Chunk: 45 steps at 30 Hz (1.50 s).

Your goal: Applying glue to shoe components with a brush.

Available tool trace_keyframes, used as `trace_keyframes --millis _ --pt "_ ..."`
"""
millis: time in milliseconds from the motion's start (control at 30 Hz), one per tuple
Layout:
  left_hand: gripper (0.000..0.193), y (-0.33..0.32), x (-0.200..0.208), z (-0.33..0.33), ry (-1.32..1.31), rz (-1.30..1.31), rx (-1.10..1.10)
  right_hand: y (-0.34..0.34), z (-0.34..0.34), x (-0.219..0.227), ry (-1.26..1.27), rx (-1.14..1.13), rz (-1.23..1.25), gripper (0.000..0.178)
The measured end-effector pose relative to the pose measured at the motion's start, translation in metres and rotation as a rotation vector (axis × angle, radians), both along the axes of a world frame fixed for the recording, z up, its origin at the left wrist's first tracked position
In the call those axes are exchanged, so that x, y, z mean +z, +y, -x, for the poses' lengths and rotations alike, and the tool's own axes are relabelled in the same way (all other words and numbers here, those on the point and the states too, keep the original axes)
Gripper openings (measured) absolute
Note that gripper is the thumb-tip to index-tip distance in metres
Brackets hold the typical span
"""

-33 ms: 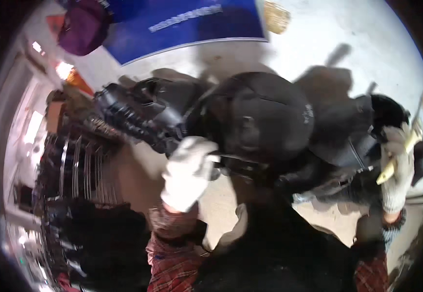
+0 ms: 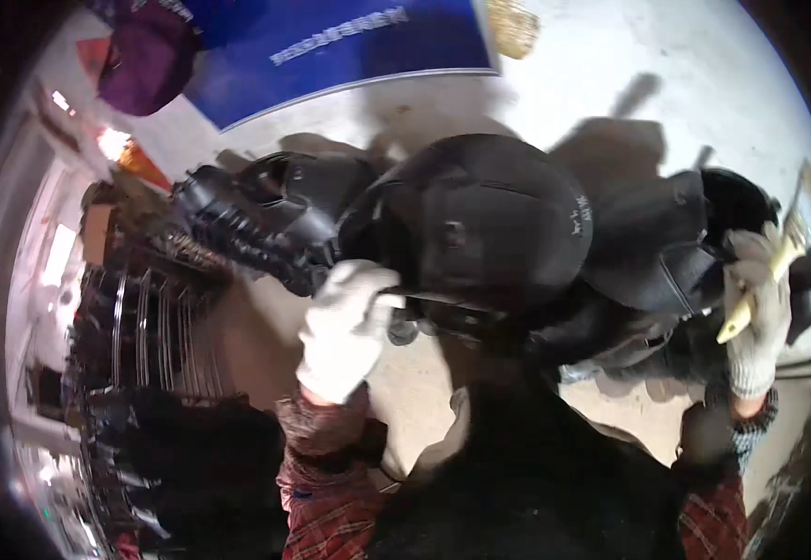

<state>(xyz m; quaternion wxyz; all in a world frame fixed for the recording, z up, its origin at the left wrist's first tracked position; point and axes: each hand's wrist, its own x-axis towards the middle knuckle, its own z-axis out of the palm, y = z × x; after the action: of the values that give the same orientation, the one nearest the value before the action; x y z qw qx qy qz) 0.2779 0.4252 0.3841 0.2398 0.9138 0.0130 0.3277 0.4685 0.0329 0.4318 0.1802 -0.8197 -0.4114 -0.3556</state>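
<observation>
My left hand (image 2: 342, 329), in a white glove, has its fingers curled at the lower left edge of a large rounded black thing (image 2: 480, 219). That thing has a smooth dark surface with small pale marks; its exact kind is unclear. At the right, my gloved right hand (image 2: 756, 303) is closed round a brush (image 2: 737, 320) with a pale yellow handle. Its bristle end points up and away. Beside the left hand lies a black lace-up boot (image 2: 242, 229). More black leather pieces, one a wide shaft (image 2: 643, 247), lie between the large thing and my right hand.
A blue panel (image 2: 340, 70) with white lettering is at the far side of the pale surface. Near it are a purple cap-like thing (image 2: 147, 58) and a yellowish lump (image 2: 514, 28). Metal racks (image 2: 158, 327) with dark goods stand on the left.
The whole view has shifted slightly, so most things sit a little further left. Both hands keep their holds, and the picture is sharper now.
</observation>
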Motion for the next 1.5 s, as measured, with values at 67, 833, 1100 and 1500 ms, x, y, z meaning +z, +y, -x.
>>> trace_keyframes --millis 67,833,1100,1500 --pt "0.024 0.007 0.003 -0.006 0.051 -0.021 -0.023 0.009 -0.004 0.001 -0.120 -0.025 -0.046 0.023" --pt "0.022 0.000 0.007 -0.004 0.117 0.030 0.010 0.004 -0.006 0.012 -0.080 0.085 -0.085 0.023" --pt "0.023 -0.019 0.018 -0.003 0.083 0.072 0.000 0.000 -0.008 0.017 -0.114 0.032 -0.100 0.025" --pt "0.024 -0.042 0.032 -0.013 0.097 0.010 0.085 -0.001 -0.011 0.010 -0.100 0.004 -0.134 0.027"
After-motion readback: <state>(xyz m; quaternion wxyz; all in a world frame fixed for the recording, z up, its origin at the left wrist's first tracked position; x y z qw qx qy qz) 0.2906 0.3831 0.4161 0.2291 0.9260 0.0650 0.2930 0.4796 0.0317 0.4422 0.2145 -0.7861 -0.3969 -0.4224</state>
